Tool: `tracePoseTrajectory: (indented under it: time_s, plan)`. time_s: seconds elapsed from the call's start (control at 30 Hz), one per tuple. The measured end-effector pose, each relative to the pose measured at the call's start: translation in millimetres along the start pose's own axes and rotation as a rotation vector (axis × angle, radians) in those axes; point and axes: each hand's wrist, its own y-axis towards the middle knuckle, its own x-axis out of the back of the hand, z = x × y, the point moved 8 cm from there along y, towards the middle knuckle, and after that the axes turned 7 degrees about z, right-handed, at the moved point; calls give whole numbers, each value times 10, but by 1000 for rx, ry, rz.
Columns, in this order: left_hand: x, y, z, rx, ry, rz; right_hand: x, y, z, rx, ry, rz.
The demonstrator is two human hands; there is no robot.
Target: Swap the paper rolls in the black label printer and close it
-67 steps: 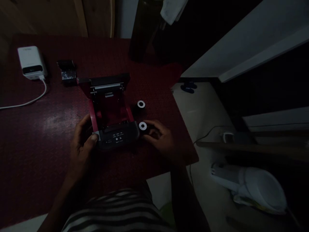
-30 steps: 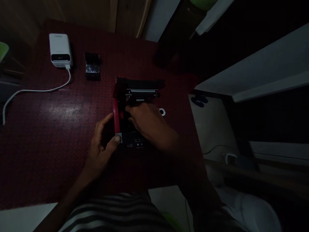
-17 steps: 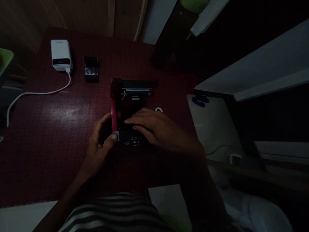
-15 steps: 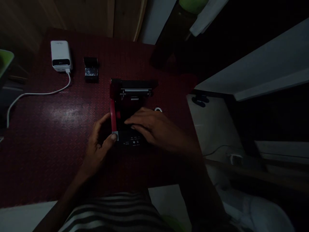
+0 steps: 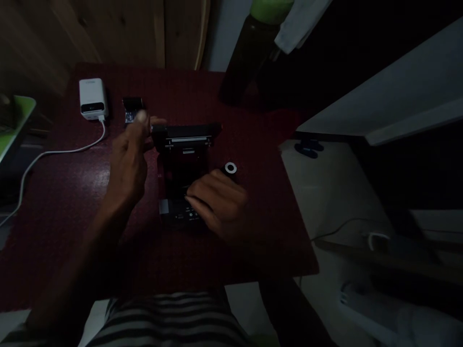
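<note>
A small black and red printer [image 5: 183,164] sits on the dark red table [image 5: 90,193] with its lid [image 5: 186,131] standing open at the far end. My left hand [image 5: 132,149] is raised at the lid's left corner, fingertips against it, smeared by motion. My right hand [image 5: 217,202] lies curled over the printer's front right corner, gripping the body. A small black roll with a white core [image 5: 230,168] stands just right of the printer, beside my right knuckles.
A white power bank [image 5: 92,98] with a white cable [image 5: 54,152] lies at the table's far left, a small black part [image 5: 132,110] beside it. A dark bottle [image 5: 249,53] stands at the far edge. The table's right edge drops to the floor.
My left hand left the printer's front left corner and rose to the lid's left corner. My right hand came out of the open bay and settled on the front right corner.
</note>
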Motion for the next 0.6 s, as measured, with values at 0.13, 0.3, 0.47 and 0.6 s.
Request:
tracePoseTrajectory:
  time_s: [0.13, 0.3, 0.47, 0.6]
  plan:
    - [-107, 29, -12, 69, -70, 24, -35, -135, 142, -18, -130, -90]
    - [-83, -448, 184, 173, -188, 34, -40, -301, 253, -20, -213, -153]
    - [-135, -861, 451, 352, -287, 121, -15, -354, 240, -43, -198, -191]
    - [-165, -909, 428, 360, -279, 172, 15, -348, 226, -62, -138, -197]
